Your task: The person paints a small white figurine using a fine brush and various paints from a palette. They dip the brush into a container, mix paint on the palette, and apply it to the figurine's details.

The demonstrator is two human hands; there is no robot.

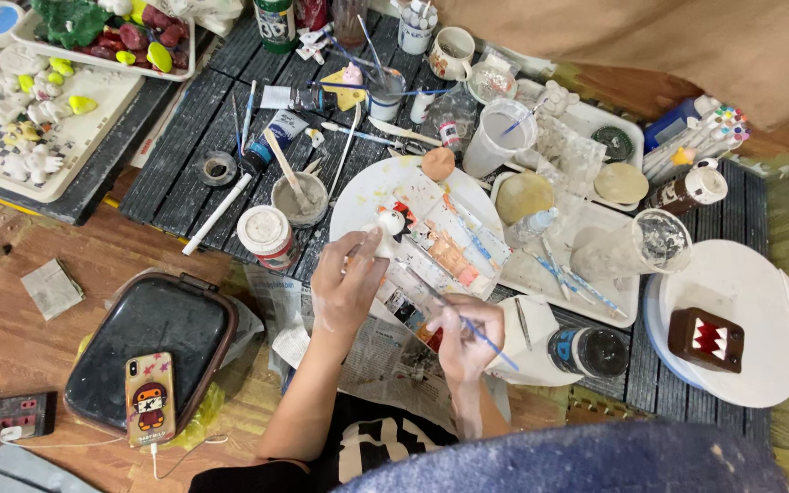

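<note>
1. White little figurine (389, 225) sits right in the middle of the scene, held up over the near edge of the round white palette plate (358, 196), probably so any drips land on the plate and not the table.
2. Left hand (347, 290) is closed around the figurine's lower part, fingers wrapped from below. That leaves the top free for painting, by the look of it.
3. Right hand (464, 336) pinches a thin blue-handled brush (484, 340) like a pen, just right of and nearer than the figurine, tip angled toward the paint tray (445, 245).
4. That tray lies across the plate, so colours stay within a short reach.
5. Newspaper (385, 351) is spread under both hands, likely as spill cover.
6. Farther out: a grey-filled mixing cup (300, 198) to the far left, a brown block figure (706, 340) drying alone on a white disc at right, and a phone (150, 399) parked on a black case near left, well away from the paint.
</note>
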